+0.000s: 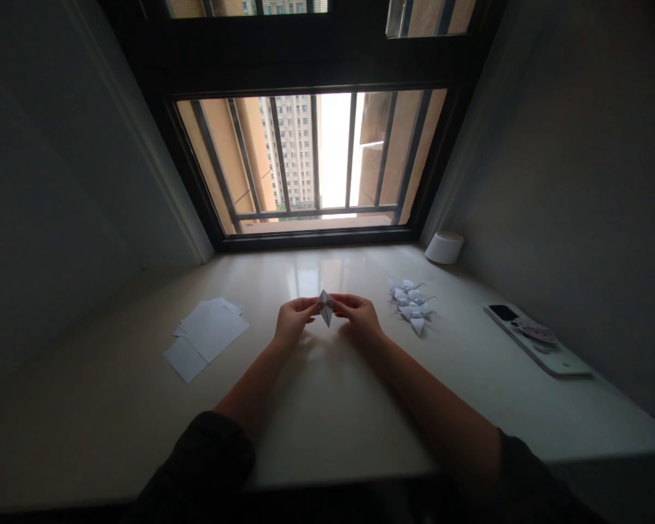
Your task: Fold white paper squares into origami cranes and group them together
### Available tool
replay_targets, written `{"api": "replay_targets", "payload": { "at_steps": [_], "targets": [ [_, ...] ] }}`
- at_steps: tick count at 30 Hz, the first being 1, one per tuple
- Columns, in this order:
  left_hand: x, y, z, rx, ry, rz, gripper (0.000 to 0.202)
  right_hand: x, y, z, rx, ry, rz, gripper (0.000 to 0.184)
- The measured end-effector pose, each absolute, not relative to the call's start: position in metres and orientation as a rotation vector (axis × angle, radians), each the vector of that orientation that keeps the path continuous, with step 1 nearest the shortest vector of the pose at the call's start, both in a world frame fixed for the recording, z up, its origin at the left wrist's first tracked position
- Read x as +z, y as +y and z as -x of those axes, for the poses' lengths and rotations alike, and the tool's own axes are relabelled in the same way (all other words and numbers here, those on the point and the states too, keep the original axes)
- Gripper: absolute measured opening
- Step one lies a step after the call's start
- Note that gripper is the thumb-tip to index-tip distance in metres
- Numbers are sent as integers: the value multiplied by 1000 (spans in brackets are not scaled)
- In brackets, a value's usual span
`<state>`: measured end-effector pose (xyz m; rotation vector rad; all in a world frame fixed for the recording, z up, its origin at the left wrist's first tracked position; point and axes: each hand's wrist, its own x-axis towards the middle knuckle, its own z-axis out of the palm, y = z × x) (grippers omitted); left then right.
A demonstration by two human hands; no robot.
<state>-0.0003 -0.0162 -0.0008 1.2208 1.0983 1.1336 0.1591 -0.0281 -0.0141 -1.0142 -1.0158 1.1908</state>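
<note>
A small piece of folded white paper point(326, 308), diamond-shaped with a crease down its middle, is held upright between my two hands above the sill. My left hand point(295, 319) pinches its left side, thumb and fingertips together. On the other side my right hand point(359, 313) grips the right edge in the same way. To the right of my right hand lies a cluster of several folded paper cranes point(413, 304). Several loose sheets of white paper point(210, 333) overlap in a pile to the left of my left hand.
The pale windowsill point(327, 429) spans the view, its front edge near my forearms. A phone point(540, 342) with a round grip on its back lies at the right. A white cup-like object point(444, 247) stands in the back right corner, beside the dark window frame point(316, 241).
</note>
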Motion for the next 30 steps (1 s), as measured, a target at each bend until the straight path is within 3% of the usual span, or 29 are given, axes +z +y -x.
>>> {"api": "replay_targets", "payload": {
  "at_steps": [18, 30],
  "targets": [
    [-1, -17, -3, 1037, 996, -1007, 37, -12, -30, -154, 1106, -894, 999, 35],
    [-3, -15, -1, 1233, 1038, -1110, 48, -8, -30, -153, 1114, -1018, 939, 33]
  ]
}}
